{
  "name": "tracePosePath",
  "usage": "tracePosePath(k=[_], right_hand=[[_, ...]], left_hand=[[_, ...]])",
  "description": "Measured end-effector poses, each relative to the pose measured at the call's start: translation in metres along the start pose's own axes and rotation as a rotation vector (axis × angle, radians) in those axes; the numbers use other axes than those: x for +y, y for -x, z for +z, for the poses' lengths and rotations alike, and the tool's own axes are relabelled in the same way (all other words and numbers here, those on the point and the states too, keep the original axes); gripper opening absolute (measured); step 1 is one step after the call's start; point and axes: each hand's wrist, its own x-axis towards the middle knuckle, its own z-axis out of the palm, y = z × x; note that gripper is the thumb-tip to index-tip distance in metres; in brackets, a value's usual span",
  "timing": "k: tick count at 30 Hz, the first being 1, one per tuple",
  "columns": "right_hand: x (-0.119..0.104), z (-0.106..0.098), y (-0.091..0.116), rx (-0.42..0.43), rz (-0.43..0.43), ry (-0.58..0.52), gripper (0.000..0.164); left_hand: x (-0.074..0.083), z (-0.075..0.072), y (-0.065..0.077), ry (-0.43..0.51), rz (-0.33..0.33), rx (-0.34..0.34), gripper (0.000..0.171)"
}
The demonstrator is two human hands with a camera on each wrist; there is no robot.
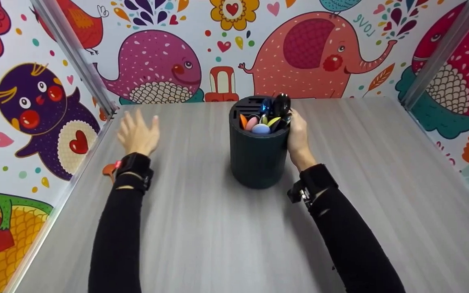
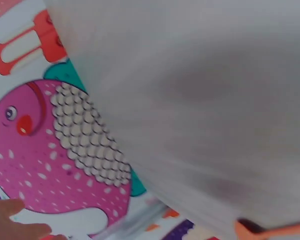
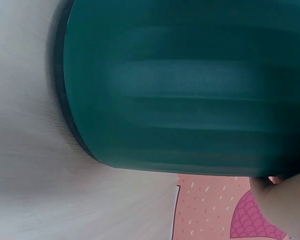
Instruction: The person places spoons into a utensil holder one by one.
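A dark green utensil holder (image 1: pixel 257 160) stands upright on the table, with a slotted section at the back of its top. Several colourful utensils poke out of it, among them a shiny black spoon (image 1: pixel 282 105) and a light blue rounded end (image 1: pixel 261 129). My right hand (image 1: pixel 299 136) holds the holder's right side near the rim, fingers partly hidden behind it. Its green wall (image 3: pixel 190 95) fills much of the right wrist view. At the left, my left hand (image 1: pixel 138 134) is spread and holds nothing. An orange spoon-like utensil (image 1: pixel 108 169) lies beside my left wrist, partly covered by it.
The grey wood-grain table (image 1: pixel 202 236) is bounded by printed panels with cartoon animals at the back (image 1: pixel 157 61), left and right. Metal posts (image 1: pixel 75 61) stand at the back corners.
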Motion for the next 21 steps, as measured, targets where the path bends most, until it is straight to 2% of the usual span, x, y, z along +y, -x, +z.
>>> tracePosePath(k=[4,9,16,21], right_hand=[[0.000,0.000,0.000,0.006,-0.016,-0.002,0.046],[0.002,0.000,0.000,-0.002,-0.008,-0.011,0.046],[0.001,0.000,0.001,0.005,-0.005,0.002,0.047],[0.000,-0.001,0.000,0.000,-0.013,0.001,0.046]], left_hand=[[-0.018,-0.004,-0.001,-0.030,-0.028,0.005,0.081],[-0.043,-0.006,-0.004,-0.047,-0.102,-0.016,0.081],[-0.081,-0.005,-0.002,-0.074,-0.212,-0.112,0.082],[-0.095,-0.001,0.005,-0.090,-0.268,-0.182,0.082]])
